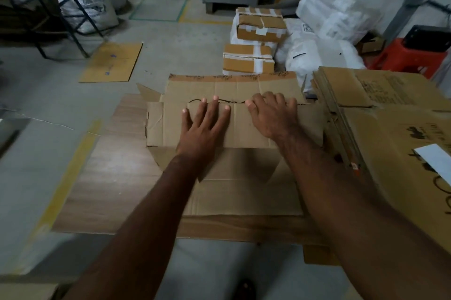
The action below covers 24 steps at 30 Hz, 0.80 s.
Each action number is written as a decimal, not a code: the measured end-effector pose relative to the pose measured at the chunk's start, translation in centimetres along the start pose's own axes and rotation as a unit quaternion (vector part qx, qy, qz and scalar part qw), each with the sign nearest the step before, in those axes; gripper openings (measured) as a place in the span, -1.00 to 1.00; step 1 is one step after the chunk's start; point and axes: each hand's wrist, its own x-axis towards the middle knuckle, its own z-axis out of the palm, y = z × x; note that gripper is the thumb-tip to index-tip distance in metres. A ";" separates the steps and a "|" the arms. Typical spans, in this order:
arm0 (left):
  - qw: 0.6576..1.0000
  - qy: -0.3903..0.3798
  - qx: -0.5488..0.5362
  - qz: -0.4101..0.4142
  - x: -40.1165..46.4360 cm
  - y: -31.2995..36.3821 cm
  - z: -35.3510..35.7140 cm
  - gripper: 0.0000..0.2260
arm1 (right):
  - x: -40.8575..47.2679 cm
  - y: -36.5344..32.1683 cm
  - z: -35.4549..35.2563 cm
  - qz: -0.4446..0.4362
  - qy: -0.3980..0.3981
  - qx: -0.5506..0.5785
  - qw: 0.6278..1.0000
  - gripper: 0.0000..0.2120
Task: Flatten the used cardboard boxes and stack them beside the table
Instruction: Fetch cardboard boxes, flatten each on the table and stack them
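The cardboard box (234, 126) lies opened out on the wooden table (114, 177), its folded panel toward the far side, loose flaps splayed near and left. I judge it light, stiff across the flutes, weak along the creases, and inclined to spring back; worn edges may tear. My left hand (205, 126) rests flat on the panel, fingers straight and spread, pressing down. My right hand (273, 116) curls its fingers over the panel's far edge, gripping it. Hold at the creases and long edges, not the flap corners. A pile of flattened boxes (380, 114) lies just right, touching the table. Taped parcels (253, 40) and white sacks (327, 31) sit on the floor beyond.
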 end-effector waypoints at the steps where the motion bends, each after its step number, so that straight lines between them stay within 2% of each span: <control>1: 1.000 -0.012 -0.005 -0.004 0.3 -0.2 0.3 0.00 | 0.1 0.0 0.7 -0.001 0.004 0.001 1.000 -0.53; 7: 0.997 -0.061 -0.037 -0.002 1.5 -0.9 0.6 0.08 | 1.1 0.0 2.3 0.003 -0.026 0.008 1.000 -0.46; 12: 0.999 -0.039 -0.036 -0.010 1.2 -1.4 0.7 0.08 | -3.9 0.0 1.9 -0.018 0.033 0.064 0.997 -0.25; 16: 0.998 -0.050 -0.041 0.008 0.9 -2.5 0.4 0.10 | -9.7 1.5 4.6 0.064 0.053 0.058 0.995 -0.05; 20: 0.997 -0.054 -0.051 0.022 0.9 -3.5 0.5 0.10 | -11.7 3.2 4.8 0.093 0.057 0.045 0.993 0.05; 22: 0.997 -0.048 -0.048 0.023 1.0 -3.4 0.5 0.12 | -12.7 3.3 4.3 0.138 0.059 0.080 0.985 0.14; 24: 0.998 -0.047 -0.043 0.021 1.0 -3.4 0.3 0.12 | -14.5 3.6 4.4 0.180 0.070 0.129 0.973 0.13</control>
